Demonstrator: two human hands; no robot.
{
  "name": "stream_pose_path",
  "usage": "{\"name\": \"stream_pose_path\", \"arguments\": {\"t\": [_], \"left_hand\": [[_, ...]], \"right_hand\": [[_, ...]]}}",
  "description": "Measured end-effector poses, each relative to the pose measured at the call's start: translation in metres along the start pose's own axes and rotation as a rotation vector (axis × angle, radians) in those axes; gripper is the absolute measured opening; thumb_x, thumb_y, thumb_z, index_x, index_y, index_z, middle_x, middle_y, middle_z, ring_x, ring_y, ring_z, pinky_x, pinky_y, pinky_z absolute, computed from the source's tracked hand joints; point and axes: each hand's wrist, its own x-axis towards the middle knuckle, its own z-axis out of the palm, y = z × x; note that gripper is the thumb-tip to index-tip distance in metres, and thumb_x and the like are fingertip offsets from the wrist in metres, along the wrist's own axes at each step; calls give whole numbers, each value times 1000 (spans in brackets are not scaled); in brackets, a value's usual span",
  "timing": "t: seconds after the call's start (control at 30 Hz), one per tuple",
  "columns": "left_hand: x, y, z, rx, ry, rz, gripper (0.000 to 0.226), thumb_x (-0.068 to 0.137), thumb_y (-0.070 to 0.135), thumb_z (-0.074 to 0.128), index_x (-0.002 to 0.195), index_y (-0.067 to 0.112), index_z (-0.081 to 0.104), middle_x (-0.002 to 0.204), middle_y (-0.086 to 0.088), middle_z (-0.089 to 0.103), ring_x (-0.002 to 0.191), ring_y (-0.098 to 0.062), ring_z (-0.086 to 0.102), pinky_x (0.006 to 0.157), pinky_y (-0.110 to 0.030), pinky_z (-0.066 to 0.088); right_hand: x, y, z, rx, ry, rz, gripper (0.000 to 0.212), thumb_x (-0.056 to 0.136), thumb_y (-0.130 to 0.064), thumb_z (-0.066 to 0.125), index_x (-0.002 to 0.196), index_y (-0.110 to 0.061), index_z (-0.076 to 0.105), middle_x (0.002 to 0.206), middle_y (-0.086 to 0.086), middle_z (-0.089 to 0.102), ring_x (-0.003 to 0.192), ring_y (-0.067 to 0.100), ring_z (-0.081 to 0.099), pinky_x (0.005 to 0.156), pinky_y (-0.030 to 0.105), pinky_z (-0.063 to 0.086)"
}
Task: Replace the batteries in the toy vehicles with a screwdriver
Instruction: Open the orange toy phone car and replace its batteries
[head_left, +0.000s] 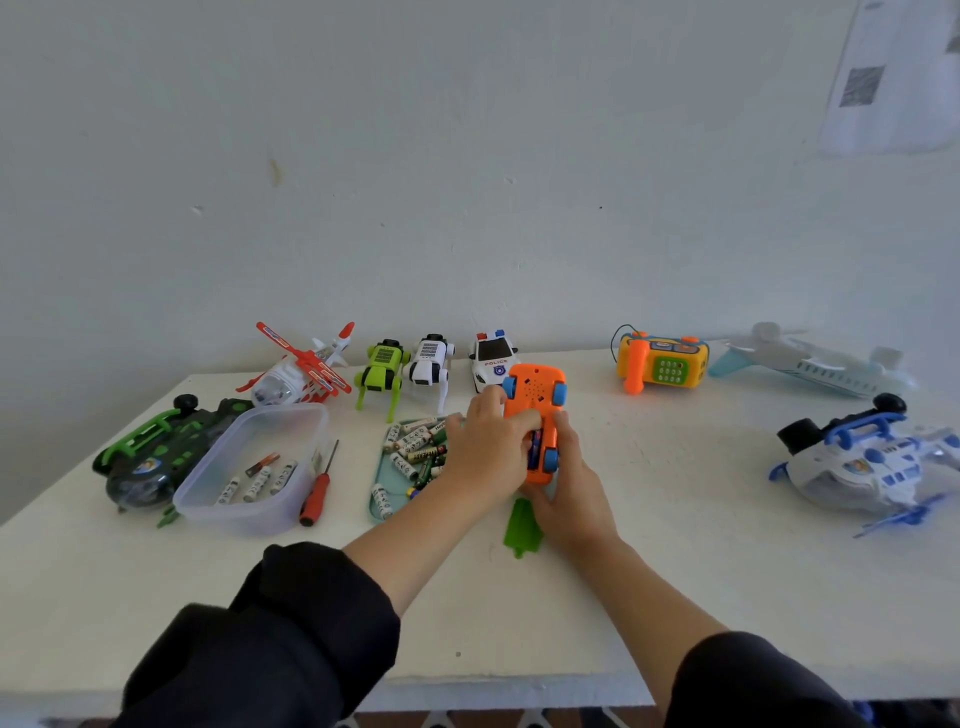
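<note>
Car: orange toy car (535, 400) lies belly-up on the bench (675, 519), in front of the police car (491, 358), its battery bay open with a battery showing inside
Left hand: left hand (488, 457) curls over the car's left flank, fingers (524, 418) bent onto the underside at the bay
Right hand: right hand (571, 493) cups the car's near right corner; how its fingers lie is hidden behind the body
Cover: green cover (522, 525) lies loose just in front of the car
Supplies: battery tray (382, 488) sits just left of the car; red screwdriver (316, 499) further left, untouched
Handling: hollow plastic, likely light and stiff, smooth enough to slip; 4 wheels will roll, so hold the body sides, not the wheels
Risk: battery springs may pop a cell out
</note>
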Motion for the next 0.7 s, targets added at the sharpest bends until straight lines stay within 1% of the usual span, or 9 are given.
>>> {"name": "stream_pose_path", "arguments": {"t": [0.1,0.17,0.2,0.27,0.3,0.37,0.43,0.57,0.7], "left_hand": [[1,4,-4,67,-37,11,25,95,26,48,119,27,55,137,-5,30,132,-23,25,107,-52,23],[0,3,-2,102,-8,37,25,92,29,52,115,22,54,137,-3,32,131,-24,25,103,-46,27],[-2,3,1,77,48,50,23,90,28,55,111,19,54,133,-2,36,127,-25,29,97,-42,29],[-5,5,6,-55,157,49,15,87,23,59,99,15,55,115,-2,50,112,-24,41,87,-35,35],[-6,6,7,-131,175,31,11,88,21,59,95,14,55,104,-1,54,102,-21,47,82,-33,39],[-6,11,7,-260,142,-41,5,91,19,56,93,14,55,89,1,56,85,-17,52,73,-30,43],[-4,13,7,-288,134,-92,5,93,20,53,90,15,54,82,1,57,77,-16,53,66,-28,43],[2,16,5,-231,115,-98,9,93,20,51,85,18,53,83,0,58,77,-16,53,65,-28,40],[7,13,3,-81,83,-24,14,95,21,47,83,19,54,81,2,51,79,-16,50,65,-27,32]], "right_hand": [[-1,-4,-2,26,-8,13,89,85,-9,65,150,-23,5,140,2,48,117,22,55,78,15,35],[-2,-4,-1,1,-15,-4,87,86,-9,63,150,-23,5,139,5,49,113,25,57,76,19,37],[-2,-5,-1,-7,-8,-10,86,86,-8,61,150,-22,5,136,8,52,109,27,59,74,22,37],[-2,-4,-1,-13,-3,-2,84,87,-9,59,150,-21,4,128,11,57,101,28,61,70,24,36],[-2,-4,-1,-15,-5,0,84,87,-9,58,150,-22,3,126,11,58,100,28,61,70,24,36],[-2,-6,-2,-20,-17,1,84,88,-8,56,149,-23,1,127,10,57,101,28,60,70,24,35],[-2,-7,-2,-29,-30,-2,84,89,-8,55,149,-25,-1,133,10,54,105,28,60,72,24,37],[-1,-6,-2,-15,-4,-5,86,88,-11,57,141,-36,-6,135,11,53,107,30,59,74,25,38],[-1,-4,-1,-35,-17,-10,89,87,-9,59,146,-28,-5,134,11,53,107,30,59,75,24,39]]}}
